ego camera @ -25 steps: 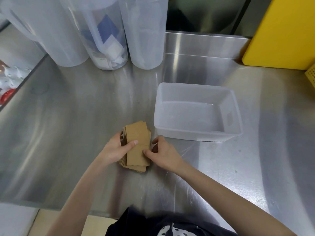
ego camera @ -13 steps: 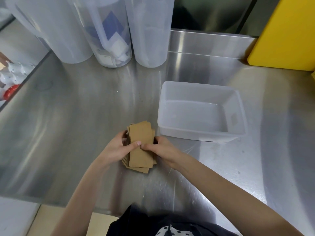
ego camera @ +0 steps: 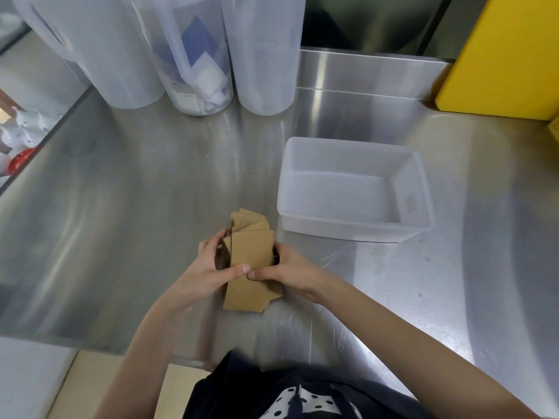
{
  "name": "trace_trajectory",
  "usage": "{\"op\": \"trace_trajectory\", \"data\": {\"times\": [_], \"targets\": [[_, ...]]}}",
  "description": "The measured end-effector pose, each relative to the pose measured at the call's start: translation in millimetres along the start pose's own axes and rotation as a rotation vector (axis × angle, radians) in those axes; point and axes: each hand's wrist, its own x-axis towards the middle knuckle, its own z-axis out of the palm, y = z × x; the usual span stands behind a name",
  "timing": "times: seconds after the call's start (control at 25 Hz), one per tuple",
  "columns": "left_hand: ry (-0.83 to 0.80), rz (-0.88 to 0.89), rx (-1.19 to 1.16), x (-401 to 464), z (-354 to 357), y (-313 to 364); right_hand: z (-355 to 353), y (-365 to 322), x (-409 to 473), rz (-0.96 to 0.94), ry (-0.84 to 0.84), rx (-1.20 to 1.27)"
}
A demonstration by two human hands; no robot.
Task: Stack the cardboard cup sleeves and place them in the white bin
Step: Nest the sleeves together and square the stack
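A stack of flat brown cardboard cup sleeves point(ego camera: 249, 252) is held between both hands just above the steel counter, its far end fanned out unevenly. My left hand point(ego camera: 208, 267) clasps the stack's left side, thumb across the top sleeve. My right hand point(ego camera: 282, 272) grips the right side, its thumb meeting the left thumb on top. The white bin point(ego camera: 423, 189), a translucent rectangular tub, stands empty to the right of the stack and a little farther away.
Three tall translucent containers point(ego camera: 199, 52) stand along the back of the steel counter point(ego camera: 136, 192). A yellow box point(ego camera: 499, 55) is at the back right. Off the left edge lie white items and a red one point(ego camera: 21, 155).
Both hands have closed around the stack and tilted it up off the counter; the thumbs now meet on the top sleeve. The sleeves' far ends have fanned out.
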Motion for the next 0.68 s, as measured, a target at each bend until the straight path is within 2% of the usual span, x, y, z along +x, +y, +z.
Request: {"op": "trace_trajectory", "data": {"times": [0.16,0.44,0.68], "targets": [[-0.062,0.011,-0.096,-13,1,1,7,4,-5,-0.044,0.026,-0.125],[-0.078,0.054,-0.204,-22,20,4,-5,16,-22,-0.108,0.058,-0.03],[-0.108,0.13,-0.289,-17,59,15,-29,32,-48,-0.229,0.24,-0.058]]}}
